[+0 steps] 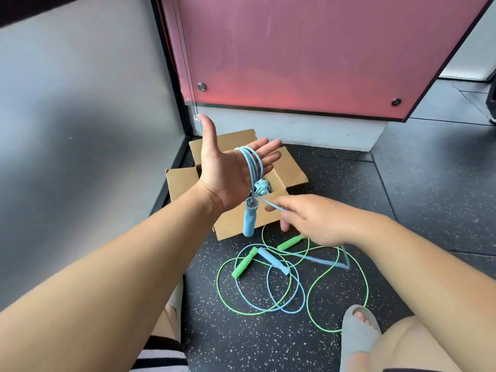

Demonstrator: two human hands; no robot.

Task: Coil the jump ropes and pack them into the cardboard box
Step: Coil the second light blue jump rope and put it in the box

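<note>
You're holding your left hand [228,170] up over the brown cardboard box [291,170], palm facing you & fingers spread straight, w/ several loops of the light-blue plastic jump rope [253,162] hanging round the fingers. One light-blue handle [249,218] is dangling below that wrist, in front of the box's near wall. Your right hand [316,218] is reaching in from the right & pinching the rope's free strand in its fingertips, just right of the dangling handle. The strand is running up toward the loops. The box is sitting open on the dark speckled rubber floor [416,197], far left by the wall, below the pink panel [308,49]. Something pale blue [261,187] is lying inside, prob. another coiled rope, though your hand is hiding most of it. On the near side of the box, the rope's other handle [273,260] is lying on the floor, tangled w/ the green plastic jump rope [244,262].
</note>
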